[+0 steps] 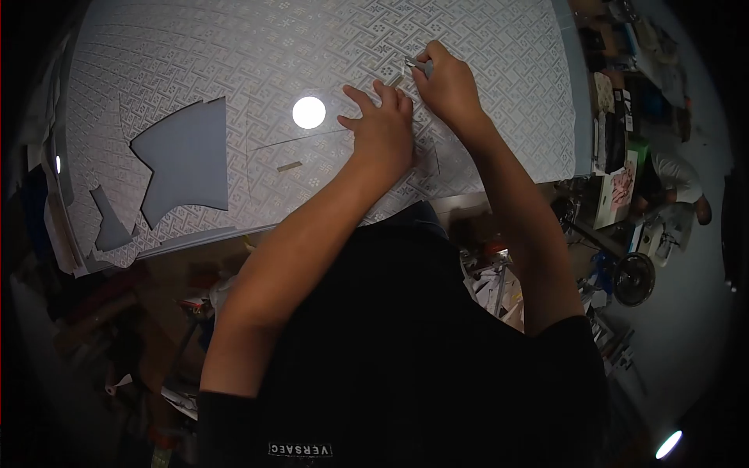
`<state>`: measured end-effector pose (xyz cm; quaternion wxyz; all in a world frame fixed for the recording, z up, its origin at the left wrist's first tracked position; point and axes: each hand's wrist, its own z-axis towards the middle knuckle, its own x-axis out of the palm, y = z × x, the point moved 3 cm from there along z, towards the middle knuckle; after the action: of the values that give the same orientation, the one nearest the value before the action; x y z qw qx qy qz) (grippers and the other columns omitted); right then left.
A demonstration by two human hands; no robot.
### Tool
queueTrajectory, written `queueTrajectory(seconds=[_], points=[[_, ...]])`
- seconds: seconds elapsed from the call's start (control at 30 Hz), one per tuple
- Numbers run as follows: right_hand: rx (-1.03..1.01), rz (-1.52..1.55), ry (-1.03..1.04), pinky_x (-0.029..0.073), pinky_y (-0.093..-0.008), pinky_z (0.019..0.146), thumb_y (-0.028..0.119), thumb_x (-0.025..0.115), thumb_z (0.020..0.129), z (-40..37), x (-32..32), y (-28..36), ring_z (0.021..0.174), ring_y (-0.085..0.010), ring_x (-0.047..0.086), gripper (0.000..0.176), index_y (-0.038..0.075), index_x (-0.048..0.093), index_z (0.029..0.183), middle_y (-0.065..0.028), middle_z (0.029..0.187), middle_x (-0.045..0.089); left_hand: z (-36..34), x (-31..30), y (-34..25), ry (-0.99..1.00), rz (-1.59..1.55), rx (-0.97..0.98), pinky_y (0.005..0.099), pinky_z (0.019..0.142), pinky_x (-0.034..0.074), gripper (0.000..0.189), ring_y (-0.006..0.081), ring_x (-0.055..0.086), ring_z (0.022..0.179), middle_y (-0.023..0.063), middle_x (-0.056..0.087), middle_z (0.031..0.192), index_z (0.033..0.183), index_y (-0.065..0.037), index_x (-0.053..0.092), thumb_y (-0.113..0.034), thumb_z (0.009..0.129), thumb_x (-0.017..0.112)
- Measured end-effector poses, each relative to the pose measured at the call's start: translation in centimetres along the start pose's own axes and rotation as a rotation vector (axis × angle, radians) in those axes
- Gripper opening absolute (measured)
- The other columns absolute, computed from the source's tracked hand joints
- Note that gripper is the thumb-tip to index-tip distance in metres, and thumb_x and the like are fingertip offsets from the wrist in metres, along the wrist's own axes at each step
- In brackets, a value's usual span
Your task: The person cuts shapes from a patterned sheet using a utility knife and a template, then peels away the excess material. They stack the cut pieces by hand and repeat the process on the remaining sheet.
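- The patterned sheet (511, 86) lies spread across the table (582, 136), filling most of the far side of the scene.
- The left hand (382, 134) rests palm down on it near the middle, fingers splayed, gripping nothing.
- The right hand (450, 84), farther off and to the right, is curled around a small tool (417, 65), whose metallic tip points left at the sheet; whether it touches I cannot tell.
- Thin straight lines run beside the left hand; cuts or the rim of a clear overlay, I cannot tell which. A small strip (289, 166) lies left of that wrist.
- At left, a large gap (187, 156) and a smaller gap (111, 225) show smooth grey.
- The sheet looks thin, light and bendy, its sheen perhaps slippery; narrow points by the gaps could crease. Best hold: flat palm mid-sheet, or both hands along the near edge.
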<state>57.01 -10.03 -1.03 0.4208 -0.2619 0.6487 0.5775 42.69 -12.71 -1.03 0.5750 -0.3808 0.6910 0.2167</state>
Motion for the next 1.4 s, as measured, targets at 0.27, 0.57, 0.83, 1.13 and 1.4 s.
queueTrajectory(seconds=[0.27, 0.57, 0.83, 1.13, 1.4], points=[[-0.118, 0.089, -0.073, 0.055, -0.0483, 0.069, 0.017, 0.073, 0.091, -0.5, 1.3, -1.2, 0.078, -0.0408, 0.071, 0.022, 0.006, 0.059, 0.103, -0.0181, 0.085, 0.072, 0.0, -0.5, -0.1, 0.044, 0.012, -0.048, 0.0713, 0.078, 0.057, 0.116, 0.0687, 0.034, 0.129, 0.0293, 0.039, 0.148, 0.148, -0.003, 0.043, -0.053, 0.056, 0.094], [-0.198, 0.200, 0.147, 0.055, -0.0432, 0.071, 0.018, 0.073, 0.093, 1.6, -0.1, -3.6, 0.084, -0.0368, 0.073, 0.021, 0.006, 0.061, 0.103, -0.0150, 0.089, 0.073, 0.1, -0.7, -0.4, 0.039, -0.118, -0.180, 0.0719, 0.086, 0.055, 0.118, 0.0599, 0.035, 0.134, 0.0196, 0.038, 0.150, 0.148, -0.006, 0.042, -0.035, 0.049, 0.100], [-0.737, 0.009, 0.752, 0.053, -0.0383, 0.073, 0.014, 0.075, 0.091, 10.6, -2.9, -1.8, 0.084, -0.0244, 0.071, 0.017, 0.006, 0.062, 0.099, -0.0081, 0.093, 0.075, -0.3, -1.5, -1.3, 0.063, -0.165, -0.340, 0.0742, 0.097, 0.050, 0.117, 0.0616, 0.028, 0.140, 0.0056, 0.035, 0.159, 0.153, -0.021, 0.041, -0.019, 0.051, 0.099], [-1.028, -0.055, 0.932, 0.056, -0.0383, 0.071, 0.011, 0.077, 0.088, 13.0, 0.1, 1.9, 0.083, -0.0240, 0.074, 0.021, 0.006, 0.056, 0.092, -0.0072, 0.092, 0.075, -0.3, -1.4, -0.7, 0.042, -0.194, -0.331, 0.0712, 0.098, 0.053, 0.116, 0.0589, 0.028, 0.141, 0.0040, 0.038, 0.158, 0.151, -0.021, 0.046, -0.017, 0.049, 0.099], [-1.025, 0.011, 0.927, 0.056, -0.0382, 0.072, 0.010, 0.077, 0.088, 10.9, 3.1, 6.1, 0.080, -0.0266, 0.073, 0.022, 0.007, 0.057, 0.098, -0.0091, 0.091, 0.075, -0.8, -1.1, -0.3, 0.013, -0.238, -0.335, 0.0673, 0.102, 0.053, 0.110, 0.0558, 0.030, 0.142, 0.0040, 0.040, 0.157, 0.150, -0.021, 0.047, -0.017, 0.053, 0.098]])
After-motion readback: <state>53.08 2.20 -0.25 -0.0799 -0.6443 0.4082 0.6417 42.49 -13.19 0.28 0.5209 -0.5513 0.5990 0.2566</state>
